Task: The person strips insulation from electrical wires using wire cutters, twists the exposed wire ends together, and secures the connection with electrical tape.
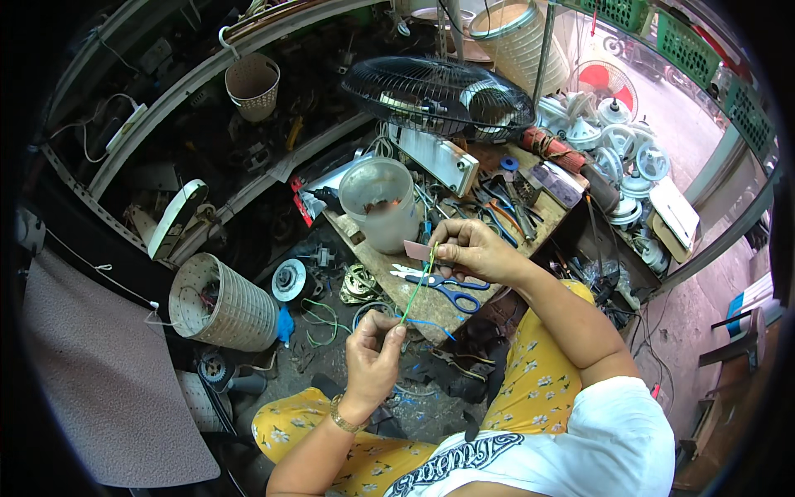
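A thin green wire (416, 293) stretches between my two hands above the front of a wooden workbench (410, 308). Its lower end is pinched between thumb and finger of my left hand (373, 356). My right hand (479, 251) grips the upper end, where a yellow-green strand shows, together with a small pinkish flat piece (416, 251) whose kind I cannot make out. A blue wire (435, 325) trails to the right from near my left fingertips. Scissors with dark blue handles (460, 296) lie on the bench just beneath my right hand.
A translucent bucket (381, 186) stands on the bench beside pliers (495, 217) and other tools. Behind it is a black fan cage (397, 87). A white perforated basket (228, 306) and a motor part (291, 280) sit on the floor at left. White fan parts (617, 149) pile up at right.
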Available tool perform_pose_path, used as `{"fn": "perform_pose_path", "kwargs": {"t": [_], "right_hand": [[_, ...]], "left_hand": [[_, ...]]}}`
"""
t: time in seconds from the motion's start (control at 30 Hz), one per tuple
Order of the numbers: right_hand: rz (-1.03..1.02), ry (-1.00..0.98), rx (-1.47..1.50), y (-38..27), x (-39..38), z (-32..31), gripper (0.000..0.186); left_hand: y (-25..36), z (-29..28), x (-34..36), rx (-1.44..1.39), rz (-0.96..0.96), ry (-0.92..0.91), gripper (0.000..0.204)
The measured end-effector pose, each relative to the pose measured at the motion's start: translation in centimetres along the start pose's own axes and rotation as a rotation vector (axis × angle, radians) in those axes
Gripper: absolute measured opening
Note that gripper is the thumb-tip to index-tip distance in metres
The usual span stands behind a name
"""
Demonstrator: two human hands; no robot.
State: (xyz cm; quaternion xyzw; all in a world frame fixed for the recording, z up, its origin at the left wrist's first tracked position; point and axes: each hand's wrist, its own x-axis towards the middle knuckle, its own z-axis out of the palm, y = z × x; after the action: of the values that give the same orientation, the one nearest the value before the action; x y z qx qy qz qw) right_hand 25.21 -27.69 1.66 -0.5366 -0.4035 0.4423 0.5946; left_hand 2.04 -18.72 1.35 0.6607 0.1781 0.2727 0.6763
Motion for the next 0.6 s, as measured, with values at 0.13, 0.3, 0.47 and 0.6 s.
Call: {"fn": "perform_pose_path", "kwargs": {"t": [0.13, 0.3, 0.47, 0.6], "right_hand": [[0.009, 0.167, -0.108, -3.7, -0.2, -0.9, 0.019], [-0.051, 0.492, -0.098, -6.8, -0.8, -4.1, 0.030], [-0.016, 0.169, -0.050, -2.2, -0.8, -1.8, 0.048], [-0.525, 0.222, -0.644, -1.5, 0.2, -0.4, 0.040]], "left_hand": [[0.0, -0.2, -0.4, 0.024, -0.006, -0.002, 0.009], [-0.7, -0.7, -0.2, -0.044, -0.052, 0.015, 0.014], [-0.9, -1.0, 0.4, -0.216, -0.139, 0.068, 0.010], [-0.8, -0.6, 1.0, -0.210, -0.124, 0.035, 0.008]]}}
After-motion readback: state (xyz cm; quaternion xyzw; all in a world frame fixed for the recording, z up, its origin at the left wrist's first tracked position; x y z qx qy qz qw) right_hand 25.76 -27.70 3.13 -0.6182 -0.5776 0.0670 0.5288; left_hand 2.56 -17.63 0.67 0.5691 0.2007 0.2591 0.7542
